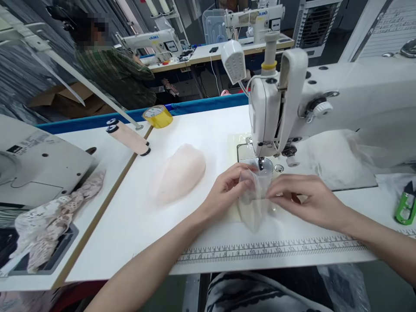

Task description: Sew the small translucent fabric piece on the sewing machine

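A piece of sheer, pale fabric [255, 212] hangs at the presser foot [261, 164] of the white sewing machine [268, 108]. My left hand [232, 184] pinches its left side, thumb on top, close to the needle area. On the other side my right hand [300, 197] has its fingertips closed together on the fabric's right edge. The lower tip of the fabric drops toward the printed ruler. To the left lies a pale pink, cup-shaped piece of sheer fabric [183, 171], apart from both hands.
Yellow tape [157, 117] and two pinkish thread spools [129, 138] stand at the back left. Lace [58, 216] lies at far left by another machine. Green thread snips [406, 203] and white fabric [341, 158] are at right. A person [110, 65] sits beyond the table.
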